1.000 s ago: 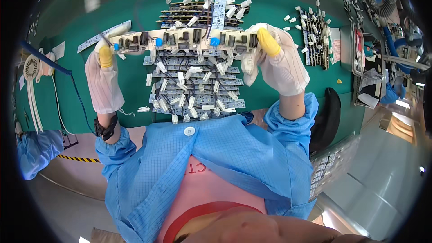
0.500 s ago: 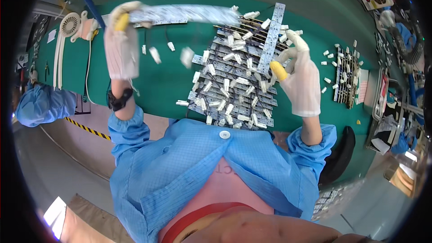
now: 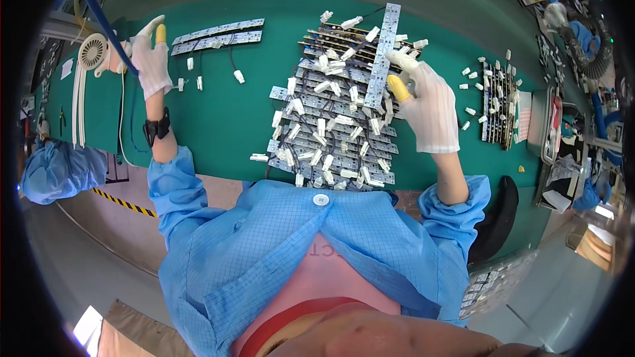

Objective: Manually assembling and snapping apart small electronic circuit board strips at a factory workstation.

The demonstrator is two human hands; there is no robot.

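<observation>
My left hand (image 3: 151, 59), in a white glove with a yellow finger cot, is open at the upper left, its fingers apart and holding nothing. Just right of it, two light strip boards (image 3: 218, 41) lie side by side on the green mat, their short cables and white connectors toward me. My right hand (image 3: 428, 102), gloved alike, has thumb and forefinger spread at the right edge of a single strip board (image 3: 383, 53). The forefinger seems to touch that board, which lies lengthwise across a large pile of strip boards (image 3: 331, 119) with dark wires and white plugs.
A smaller stack of boards (image 3: 501, 106) stands to the right on the green mat (image 3: 225, 125), with metal trays (image 3: 550, 125) beyond. Far left are a small white fan (image 3: 92, 51), white rods (image 3: 79, 102) and a blue hose (image 3: 99, 13). Another person's blue sleeve (image 3: 59, 172) shows at left.
My left hand has let go of a strip board, now lying beside the other at upper left, and moved left off it. My right hand has come closer to the board on the pile.
</observation>
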